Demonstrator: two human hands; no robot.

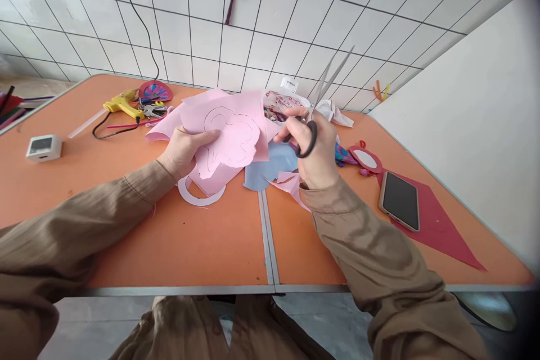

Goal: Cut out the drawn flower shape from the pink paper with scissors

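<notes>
My left hand (185, 152) grips a sheet of pink paper (236, 129) by its left side, thumb on top. A curved outline is drawn on the sheet, and its lower edge is cut unevenly. My right hand (316, 146) holds scissors (323, 90) with black handles, fingers through the loops. Their blades are spread a little and point up and away, apart from the paper. Beneath the pink sheet lie a blue piece (272, 166), a white paper ring (201, 198) and more pink paper. Pink scraps (289, 183) rest by my right wrist.
On the left of the orange table (211, 253) are a yellow glue gun (122, 105), keys (152, 110) and a small white device (44, 148). A phone (400, 201) lies on red paper (439, 230) at right. A tiled wall (169, 28) stands behind.
</notes>
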